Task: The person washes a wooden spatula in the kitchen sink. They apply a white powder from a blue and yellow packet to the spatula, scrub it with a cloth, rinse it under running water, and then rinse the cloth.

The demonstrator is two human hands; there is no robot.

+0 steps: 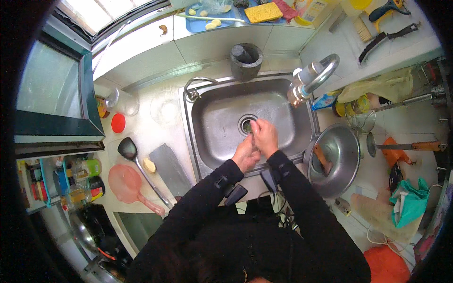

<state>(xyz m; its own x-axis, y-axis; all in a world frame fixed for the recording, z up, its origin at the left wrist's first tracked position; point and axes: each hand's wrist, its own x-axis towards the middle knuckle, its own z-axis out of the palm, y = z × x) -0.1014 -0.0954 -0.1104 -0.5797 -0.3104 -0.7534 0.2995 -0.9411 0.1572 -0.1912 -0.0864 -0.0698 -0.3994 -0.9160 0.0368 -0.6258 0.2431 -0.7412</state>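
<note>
My left hand [246, 154] and my right hand [265, 136] are close together over the near part of a stainless steel sink [216, 106]. Both hands have curled fingers, and the right lies slightly farther from me. Whether anything small is between them is hidden. Just past my fingertips is the round drain [246, 121], with some green bits in it. A chrome gooseneck faucet [327, 69] arches over the sink's right side. At the back left corner stands a smaller curved tap [193, 92].
Behind the sink stands a stone mortar [246, 65] with a pestle. A metal basin [348, 161] holding a wooden-handled tool sits at right. On the left counter lie a grey slab [170, 166], a wok spatula [128, 148] and a pink plastic ladle [124, 180]. A yellow sponge [263, 13] rests on the ledge.
</note>
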